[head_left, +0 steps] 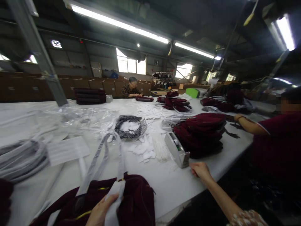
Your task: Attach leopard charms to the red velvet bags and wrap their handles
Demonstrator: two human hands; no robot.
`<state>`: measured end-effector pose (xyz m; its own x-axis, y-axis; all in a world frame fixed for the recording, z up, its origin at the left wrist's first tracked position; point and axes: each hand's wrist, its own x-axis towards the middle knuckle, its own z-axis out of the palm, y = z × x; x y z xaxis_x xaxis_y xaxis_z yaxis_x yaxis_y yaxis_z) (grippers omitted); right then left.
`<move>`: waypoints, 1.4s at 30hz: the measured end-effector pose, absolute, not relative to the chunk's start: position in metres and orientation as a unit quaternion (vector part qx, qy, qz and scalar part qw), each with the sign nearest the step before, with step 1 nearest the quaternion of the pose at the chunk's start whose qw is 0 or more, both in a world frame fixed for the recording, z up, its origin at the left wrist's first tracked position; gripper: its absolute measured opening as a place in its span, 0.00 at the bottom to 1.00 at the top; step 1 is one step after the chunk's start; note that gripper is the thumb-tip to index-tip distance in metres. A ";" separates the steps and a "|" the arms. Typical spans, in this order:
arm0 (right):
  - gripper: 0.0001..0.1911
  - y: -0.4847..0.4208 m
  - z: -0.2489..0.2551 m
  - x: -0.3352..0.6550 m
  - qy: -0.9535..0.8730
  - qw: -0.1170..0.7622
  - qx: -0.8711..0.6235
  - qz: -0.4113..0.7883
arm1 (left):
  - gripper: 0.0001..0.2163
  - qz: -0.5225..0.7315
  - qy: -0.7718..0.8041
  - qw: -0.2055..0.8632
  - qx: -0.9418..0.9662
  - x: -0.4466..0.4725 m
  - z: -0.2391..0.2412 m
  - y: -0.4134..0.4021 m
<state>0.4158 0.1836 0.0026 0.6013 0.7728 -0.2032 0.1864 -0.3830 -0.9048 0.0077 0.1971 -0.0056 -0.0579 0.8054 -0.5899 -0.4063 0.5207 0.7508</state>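
coiled tubes [22,158]: lying at the far left of the white table [162,188], pale grey and looped on top of one another.
white sheet [68,150]: lying flat, just beside the coils.
clear film [80,116]: spread crumpled over the table, behind the sheet.
folded stack [90,96]: piled in dark maroon layers near the far edge.
maroon bag [94,196]: resting at the near edge, partly cut off below, with two pale wrapped handles [94,161] looping upward.
left hand [102,212]: clamped on a white strip [114,208] at the front of the bag, with thumb on top.
black-and-white bundle [129,127]: lying in a ring, beyond the handles.
co-worker across [131,89]: bent over a maroon item [144,99] at the far side.
paper slips [143,149]: scattered in a loose heap, left of the dispenser.
tape dispenser [176,150]: standing upright just beside a maroon pile [199,131] (grey, with something green inside).
right hand [199,169]: curled at the dispenser's near end; cannot tell whether pinched on tape.
co-worker at right [277,138]: reaching with one arm toward dark straps [231,133] by the pile.
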 end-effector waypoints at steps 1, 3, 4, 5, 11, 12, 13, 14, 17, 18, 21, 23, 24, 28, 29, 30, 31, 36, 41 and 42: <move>0.16 0.178 0.000 0.415 -0.319 0.447 -0.772 0.321 | 0.09 0.451 0.557 0.676 0.169 0.009 -0.001 0.195; 0.16 0.173 0.000 0.408 -0.334 0.426 -0.776 0.323 | 0.07 0.465 0.539 0.680 0.176 0.011 0.008 0.192; 0.16 0.173 0.002 0.400 -0.365 0.408 -0.773 0.321 | 0.06 0.473 0.533 0.678 0.177 0.013 0.011 0.192; 0.17 0.176 0.007 0.388 -0.401 0.389 -0.765 0.321 | 0.06 0.483 0.529 0.675 0.177 0.015 0.013 0.192; 0.19 0.203 0.060 0.253 -0.621 0.291 -0.556 0.470 | 0.07 0.511 0.538 0.643 0.188 0.020 0.010 0.189; 0.19 0.208 0.065 0.231 -0.635 0.277 -0.524 0.495 | 0.08 0.515 0.535 0.640 0.198 0.021 0.007 0.189; 0.18 0.212 0.068 0.211 -0.644 0.267 -0.502 0.512 | 0.08 0.518 0.533 0.636 0.208 0.021 0.005 0.188; 0.18 0.216 0.068 0.195 -0.650 0.257 -0.487 0.524 | 0.09 0.521 0.531 0.631 0.220 0.021 0.003 0.188; 0.16 0.226 0.059 0.165 -0.660 0.231 -0.474 0.535 | 0.09 0.529 0.534 0.612 0.244 0.022 -0.001 0.190; 0.16 0.229 0.055 0.159 -0.660 0.223 -0.480 0.533 | 0.09 0.532 0.534 0.609 0.247 0.022 -0.003 0.190; 0.15 0.235 0.044 0.147 -0.652 0.192 -0.525 0.512 | 0.08 0.544 0.527 0.600 0.255 0.024 -0.006 0.191; 0.16 0.238 0.040 0.141 -0.639 0.175 -0.561 0.496 | 0.08 0.545 0.533 0.588 0.270 0.024 -0.010 0.192; 0.17 0.238 0.039 0.139 -0.633 0.169 -0.576 0.488 | 0.09 0.544 0.538 0.581 0.278 0.024 -0.012 0.192; 0.16 0.239 0.039 0.132 -0.610 0.152 -0.623 0.466 | 0.09 0.546 0.555 0.547 0.306 0.025 -0.017 0.190; 0.16 0.239 0.039 0.131 -0.604 0.148 -0.632 0.463 | 0.10 0.551 0.554 0.541 0.310 0.025 -0.018 0.189; 0.16 0.239 0.039 0.131 -0.599 0.146 -0.639 0.460 | 0.10 0.556 0.553 0.538 0.311 0.025 -0.019 0.189; 0.17 0.239 0.038 0.131 -0.594 0.145 -0.645 0.459 | 0.10 0.560 0.550 0.537 0.310 0.025 -0.019 0.188; 0.16 0.239 0.038 0.129 -0.569 0.157 -0.662 0.462 | 0.10 0.571 0.543 0.547 0.284 0.024 -0.020 0.187; 0.17 0.237 0.035 0.129 -0.534 0.196 -0.671 0.475 | 0.08 0.560 0.552 0.554 0.275 0.023 -0.014 0.188; 0.16 0.236 0.034 0.129 -0.524 0.206 -0.672 0.482 | 0.08 0.558 0.551 0.558 0.272 0.023 -0.013 0.188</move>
<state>0.1293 0.2361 0.0344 -0.0135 0.9017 -0.4322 0.5052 -0.3669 -0.7811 0.0229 0.1881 -0.0126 -0.2289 0.9222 -0.3118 -0.3234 0.2301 0.9179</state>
